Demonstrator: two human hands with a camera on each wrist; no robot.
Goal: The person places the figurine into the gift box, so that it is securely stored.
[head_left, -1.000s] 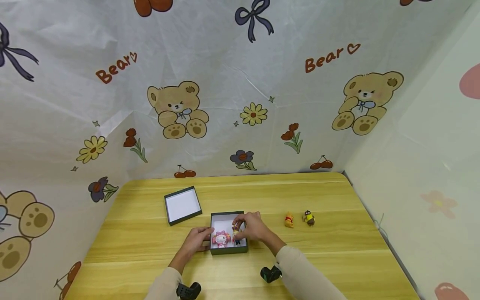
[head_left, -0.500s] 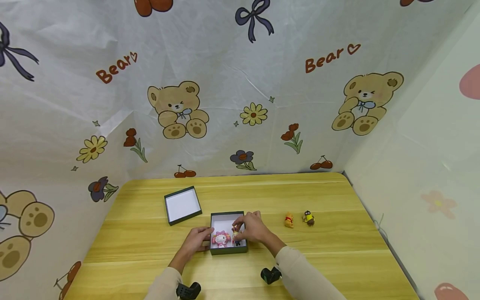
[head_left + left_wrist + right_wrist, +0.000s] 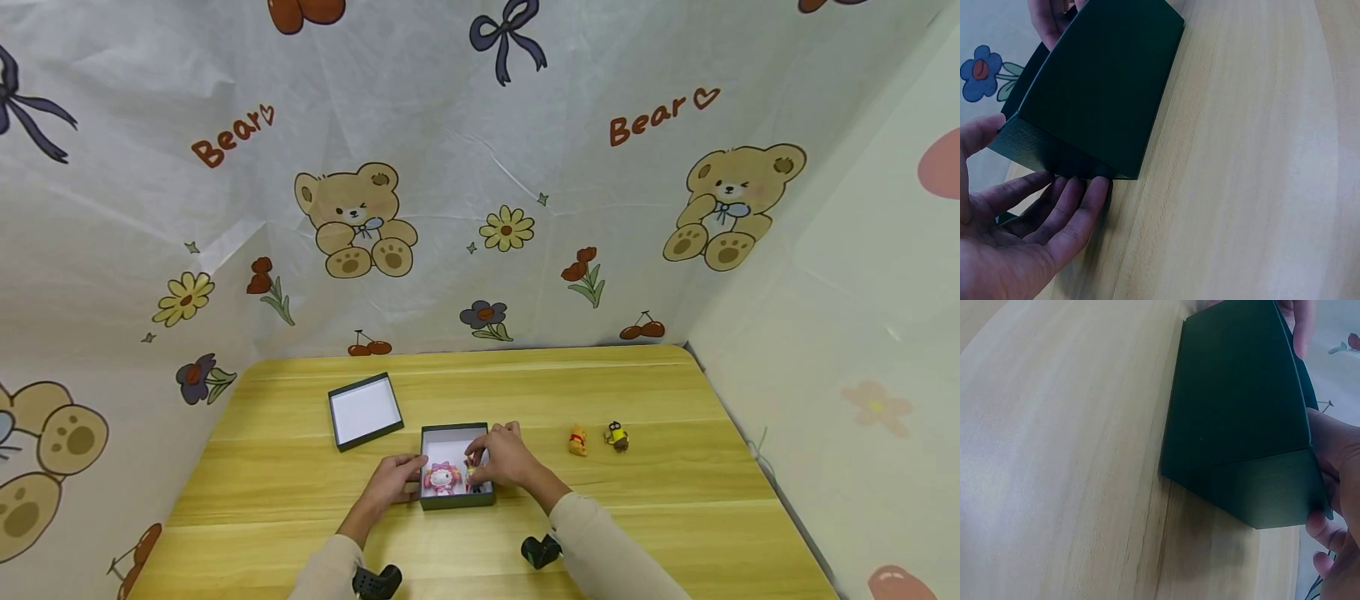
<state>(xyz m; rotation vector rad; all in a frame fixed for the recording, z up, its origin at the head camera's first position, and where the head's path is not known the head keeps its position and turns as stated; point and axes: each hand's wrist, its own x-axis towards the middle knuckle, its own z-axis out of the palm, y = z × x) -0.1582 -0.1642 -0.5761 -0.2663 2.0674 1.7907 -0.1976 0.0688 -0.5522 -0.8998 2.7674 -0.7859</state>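
Observation:
A dark green open box (image 3: 456, 501) with a white inside stands on the wooden table (image 3: 675, 500). A pink doll (image 3: 441, 477) lies in it. My right hand (image 3: 504, 457) reaches over the box's right rim and pinches a small yellow-and-red figure (image 3: 472, 472) low inside, beside the doll. My left hand (image 3: 395, 479) rests against the box's left wall. In the left wrist view the left hand's straight fingers (image 3: 1075, 209) press the box (image 3: 1097, 94) at its lower edge. In the right wrist view the right hand's fingers (image 3: 1335, 481) lie over the box (image 3: 1241, 425) at its rim; the inside is hidden.
The box's lid (image 3: 365, 411) lies upside down behind and left of the box. A small yellow bear figure (image 3: 577, 440) and a yellow-and-dark figure (image 3: 617, 436) stand to the right. Printed cloth walls close the back and right sides.
My right hand has sunk a little and drawn in, lowering the small figure deeper into the box. The left hand and the box have stayed put.

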